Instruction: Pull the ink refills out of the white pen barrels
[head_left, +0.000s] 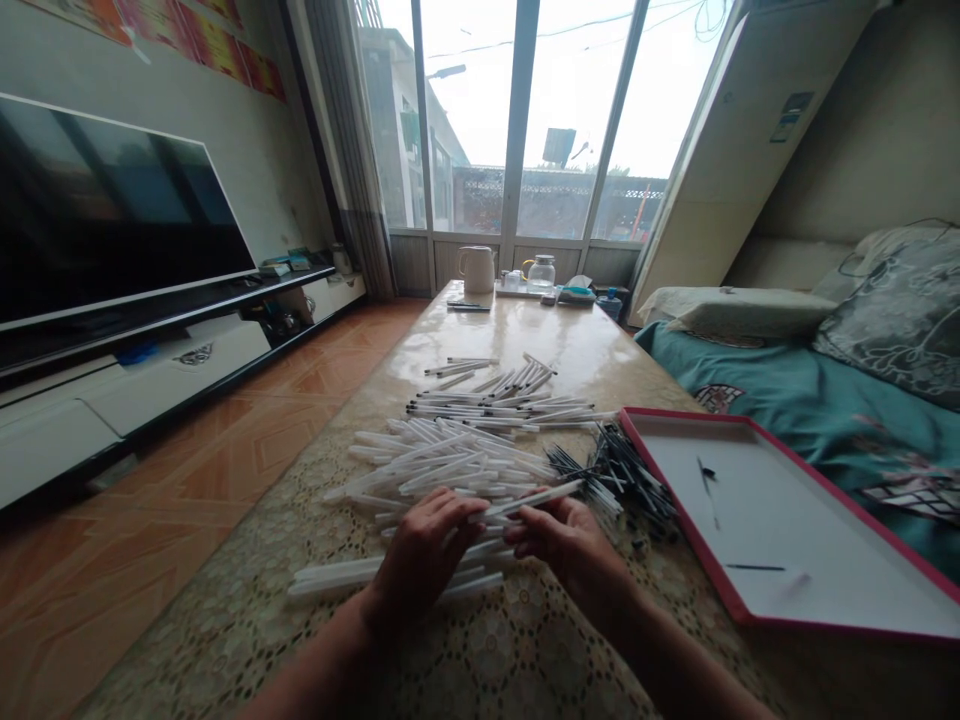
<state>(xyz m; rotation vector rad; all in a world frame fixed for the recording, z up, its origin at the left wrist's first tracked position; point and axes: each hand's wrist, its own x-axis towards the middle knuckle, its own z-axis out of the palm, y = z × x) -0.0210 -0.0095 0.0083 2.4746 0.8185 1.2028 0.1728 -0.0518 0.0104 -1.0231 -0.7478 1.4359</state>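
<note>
left hand (420, 540): slim white plastic tube (553, 494) held in closed pinch, lower centre
right hand (574, 540): same tube pinched

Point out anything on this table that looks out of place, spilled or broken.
A dark stick and a small dark piece lie loose in the pink-rimmed tray, looking like strays from the dark heap beside it. The white tubes lie untidily, but no spill or breakage shows.
</note>
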